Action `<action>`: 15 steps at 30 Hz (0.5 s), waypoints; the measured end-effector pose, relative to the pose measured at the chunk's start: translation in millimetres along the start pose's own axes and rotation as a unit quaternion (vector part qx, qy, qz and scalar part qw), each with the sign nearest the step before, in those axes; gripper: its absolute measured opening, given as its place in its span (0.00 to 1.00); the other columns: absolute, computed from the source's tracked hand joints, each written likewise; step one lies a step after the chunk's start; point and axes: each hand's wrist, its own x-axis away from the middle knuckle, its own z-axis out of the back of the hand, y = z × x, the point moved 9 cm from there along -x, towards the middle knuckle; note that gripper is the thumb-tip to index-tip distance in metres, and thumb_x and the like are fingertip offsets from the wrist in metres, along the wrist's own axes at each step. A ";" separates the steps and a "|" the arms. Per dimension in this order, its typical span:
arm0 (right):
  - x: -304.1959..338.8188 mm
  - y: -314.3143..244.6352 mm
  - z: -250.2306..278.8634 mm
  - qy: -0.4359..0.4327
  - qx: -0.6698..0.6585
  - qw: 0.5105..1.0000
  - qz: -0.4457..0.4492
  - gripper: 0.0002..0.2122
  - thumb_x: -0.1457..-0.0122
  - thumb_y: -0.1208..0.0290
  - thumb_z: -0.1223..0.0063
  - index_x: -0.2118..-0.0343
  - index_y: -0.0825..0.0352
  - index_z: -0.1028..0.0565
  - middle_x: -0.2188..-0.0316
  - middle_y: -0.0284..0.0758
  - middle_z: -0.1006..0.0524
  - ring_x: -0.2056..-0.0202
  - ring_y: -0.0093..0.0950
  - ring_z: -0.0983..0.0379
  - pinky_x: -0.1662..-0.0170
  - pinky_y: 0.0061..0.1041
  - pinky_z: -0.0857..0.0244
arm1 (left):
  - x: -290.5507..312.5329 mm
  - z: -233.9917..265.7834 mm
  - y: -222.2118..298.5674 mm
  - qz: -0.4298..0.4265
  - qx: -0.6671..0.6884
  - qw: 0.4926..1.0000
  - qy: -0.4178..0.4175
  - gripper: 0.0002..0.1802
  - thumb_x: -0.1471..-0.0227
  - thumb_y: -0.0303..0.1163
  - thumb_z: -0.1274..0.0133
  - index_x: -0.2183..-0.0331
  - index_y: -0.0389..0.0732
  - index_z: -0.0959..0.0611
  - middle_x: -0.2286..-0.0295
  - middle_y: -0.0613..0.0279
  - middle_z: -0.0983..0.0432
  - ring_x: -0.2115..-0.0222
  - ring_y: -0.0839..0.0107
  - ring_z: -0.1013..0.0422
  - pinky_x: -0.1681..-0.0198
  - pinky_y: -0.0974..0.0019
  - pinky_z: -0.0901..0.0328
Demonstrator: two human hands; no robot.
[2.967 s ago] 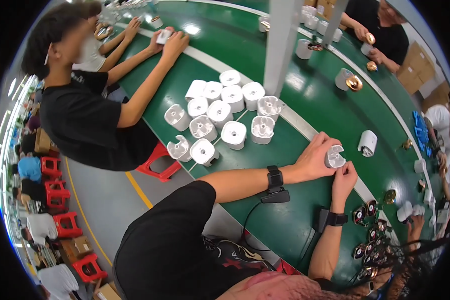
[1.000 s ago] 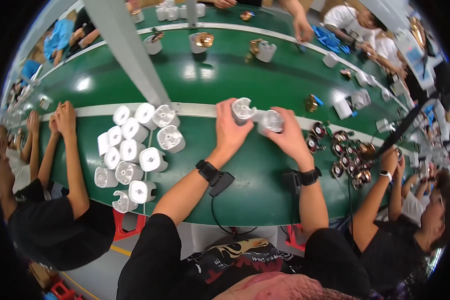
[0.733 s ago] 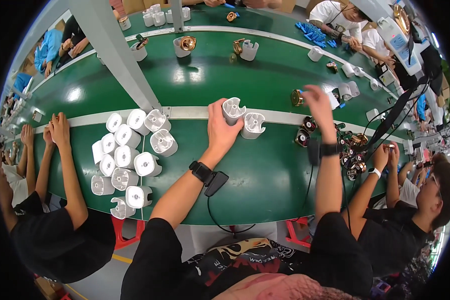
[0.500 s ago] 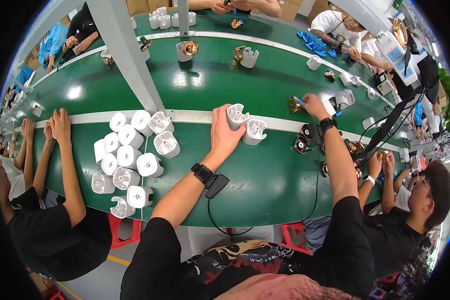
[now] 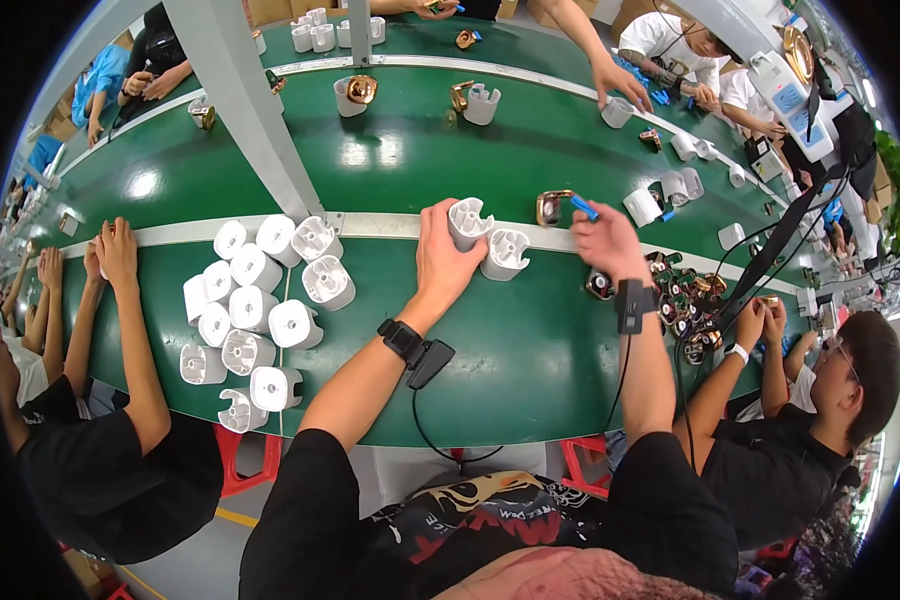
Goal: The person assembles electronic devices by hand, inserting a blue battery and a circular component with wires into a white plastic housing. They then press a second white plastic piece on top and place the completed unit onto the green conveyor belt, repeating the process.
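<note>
My left hand (image 5: pixel 444 255) is closed around a white plastic housing (image 5: pixel 467 222), whose hollow, ribbed end faces up. Beside it, a second white housing (image 5: pixel 506 254) stands on the green bench. To the right, my right hand (image 5: pixel 610 243) pinches a short blue piece (image 5: pixel 584 207) joined to a gold-coloured round part (image 5: pixel 553 207). This part hangs over the pale metal strip, apart from the housings. Just below that hand lies a small dark and gold part (image 5: pixel 600 284). My fingertips partly hide the blue piece.
Several white housings (image 5: pixel 254 309) cluster left of my left arm. A pile of gold and dark parts (image 5: pixel 690 305) lies right of my right wrist. A grey post (image 5: pixel 260 120) rises at left. Cables (image 5: pixel 620 385) trail from both wrists. Co-workers sit on either side.
My right hand has moved left with the gold-coloured part, toward the housings. My left hand keeps its hold. Across the bench, another person's hand has reached to a white housing.
</note>
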 end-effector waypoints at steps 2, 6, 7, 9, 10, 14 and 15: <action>0.5 27.3 -6.0 0.021 -0.051 0.998 0.030 0.09 0.37 0.69 0.53 0.59 0.68 0.28 0.67 0.32 0.25 0.73 0.24 0.37 0.71 0.21 0.40 | -0.4 3.4 -0.9 -0.004 -0.007 1.000 0.006 0.31 0.59 0.30 0.37 0.52 0.40 0.30 0.57 0.53 0.34 0.57 0.52 0.31 0.55 0.55 0.33; 4.8 68.1 -18.9 0.052 -0.217 0.971 0.084 0.10 0.37 0.71 0.55 0.57 0.71 0.30 0.66 0.35 0.25 0.70 0.24 0.36 0.66 0.20 0.40 | 1.0 1.1 0.3 -0.001 0.002 1.000 0.005 0.31 0.59 0.30 0.37 0.52 0.40 0.30 0.58 0.53 0.34 0.57 0.52 0.31 0.55 0.55 0.33; 4.3 76.4 -25.8 0.034 -0.282 0.956 0.073 0.11 0.37 0.71 0.55 0.56 0.71 0.30 0.65 0.35 0.25 0.70 0.24 0.36 0.65 0.20 0.40 | 0.3 1.9 0.4 -0.001 -0.002 1.000 0.005 0.31 0.59 0.31 0.37 0.52 0.40 0.30 0.58 0.53 0.34 0.57 0.53 0.31 0.55 0.55 0.33; 4.3 88.5 -40.1 0.018 -0.347 0.936 0.061 0.12 0.37 0.71 0.55 0.55 0.72 0.31 0.64 0.36 0.25 0.69 0.24 0.36 0.64 0.20 0.40 | 0.1 2.0 -0.3 0.002 -0.009 1.000 0.004 0.31 0.59 0.31 0.37 0.52 0.39 0.29 0.58 0.53 0.34 0.57 0.53 0.31 0.55 0.55 0.33; 4.5 91.7 -47.2 0.013 -0.368 0.927 0.065 0.12 0.37 0.72 0.55 0.53 0.72 0.31 0.63 0.36 0.25 0.69 0.24 0.36 0.64 0.19 0.39 | 0.0 1.5 -1.4 0.003 -0.009 1.000 0.005 0.31 0.59 0.31 0.37 0.52 0.39 0.29 0.58 0.53 0.34 0.57 0.53 0.31 0.55 0.55 0.33; -0.7 82.2 -50.4 -0.009 -0.352 0.932 0.086 0.15 0.37 0.74 0.55 0.49 0.72 0.32 0.62 0.35 0.25 0.70 0.23 0.36 0.66 0.19 0.39 | -2.7 1.4 1.5 -0.010 -0.009 1.000 0.012 0.31 0.60 0.30 0.36 0.52 0.40 0.29 0.58 0.53 0.34 0.58 0.54 0.31 0.56 0.56 0.33; -4.3 73.1 -46.3 -0.019 -0.291 0.951 0.099 0.15 0.37 0.75 0.55 0.48 0.72 0.32 0.61 0.35 0.25 0.70 0.22 0.36 0.66 0.18 0.39 | -4.1 1.0 2.4 -0.008 0.003 1.000 0.013 0.31 0.60 0.29 0.36 0.52 0.40 0.29 0.58 0.53 0.34 0.58 0.54 0.30 0.56 0.56 0.33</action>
